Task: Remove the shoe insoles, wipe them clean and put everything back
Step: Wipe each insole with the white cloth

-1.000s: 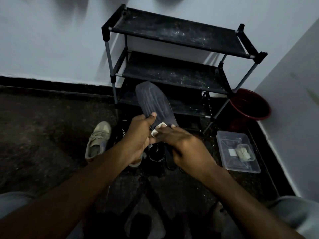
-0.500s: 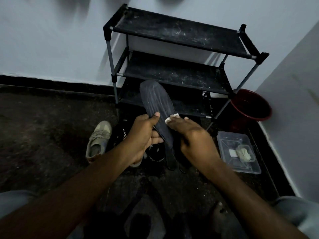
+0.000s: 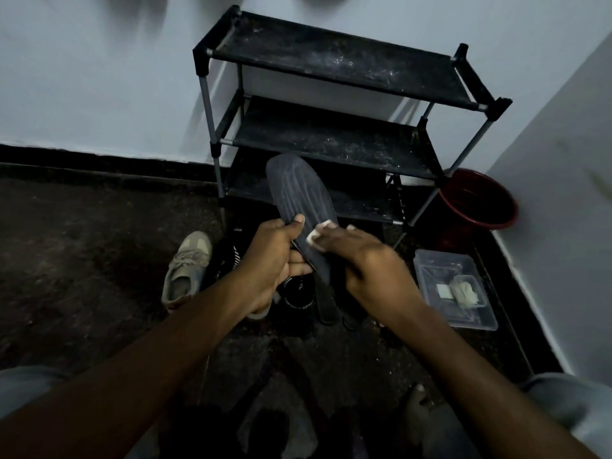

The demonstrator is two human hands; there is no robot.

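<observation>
Grey ribbed foam insole (image 3: 299,197) stands raised before the black shoe rack (image 3: 331,140), its near half gripped by the left hand (image 3: 275,256). The right hand (image 3: 367,260) fingers (image 3: 337,234) pinch a small white wipe (image 3: 317,232) against its right edge. Wiping is underway; next, probably strokes toward the far toe.

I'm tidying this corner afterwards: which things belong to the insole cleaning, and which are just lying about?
In the job: insole, white wipe, left hand, right hand, clear tub, black shoe.
Lying about: red bucket, shoe rack.
</observation>
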